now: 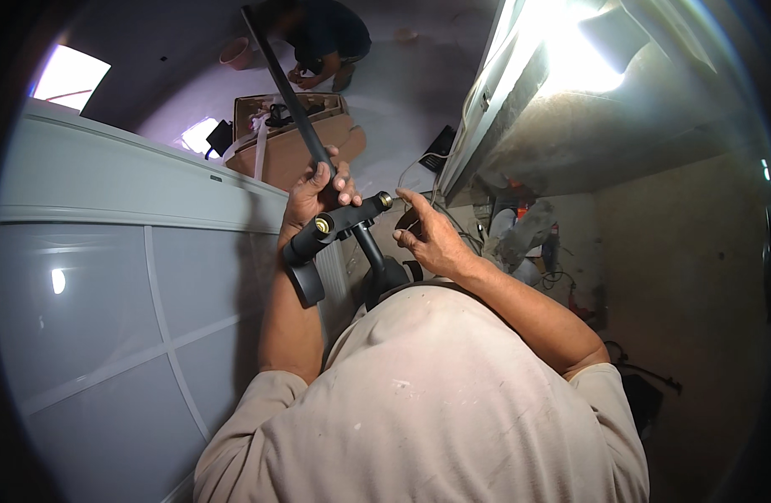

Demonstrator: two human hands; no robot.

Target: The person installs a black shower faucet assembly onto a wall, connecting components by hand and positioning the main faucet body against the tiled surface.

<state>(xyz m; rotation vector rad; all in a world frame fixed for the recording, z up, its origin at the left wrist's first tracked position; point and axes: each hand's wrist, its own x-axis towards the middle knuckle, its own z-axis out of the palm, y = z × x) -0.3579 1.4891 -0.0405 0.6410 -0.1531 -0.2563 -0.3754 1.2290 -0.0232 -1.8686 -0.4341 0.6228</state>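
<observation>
At chest height, left grip (pixel 321 186) clamps black tube (pixel 288 90); right grip (pixel 434 237), closure unclear, hovers beside black fitting (pixel 348 220): likely assembly, alignment wanted next.

On your left you have a pale panelled surface (pixel 75 293) crossed by light strips. Far from you, a crouching person (pixel 331 29) bends near a reddish bucket (pixel 236 55), with an open cardboard box (pixel 289 155) somewhat closer. At far right a bright light (pixel 582 54) glares; nearer, plastic bags (pixel 529 233) lie beside your right-hand wall (pixel 670 251).
</observation>
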